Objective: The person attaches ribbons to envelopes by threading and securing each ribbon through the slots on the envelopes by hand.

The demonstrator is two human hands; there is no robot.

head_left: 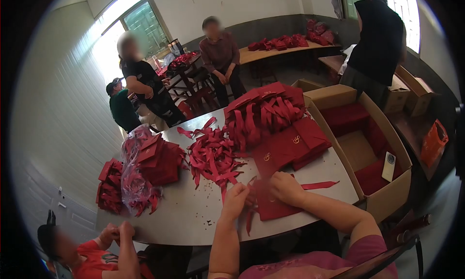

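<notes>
A flat dark-red paper gift bag [276, 208] lies on the table's near edge, under and between my hands. My left hand [236, 200] is closed at the bag's left side, its fingers pinched on a red ribbon [249, 222] whose end hangs down below. Over the bag's upper part my right hand [287, 188] is closed with curled fingers; what they grip is blurred and partly hidden. Another ribbon end [320, 185] sticks out to the right from behind that hand. Just beyond lie stacked red bags with gold print [281, 153].
A ribbon heap [213, 155] and more bags with ribbons [264, 109] cover the table's far side. Plastic-wrapped bags [155, 160] stand left. An open carton [387, 196] holding red bags and a phone [388, 166] adjoins the right edge. A person in red [97, 259] sits left.
</notes>
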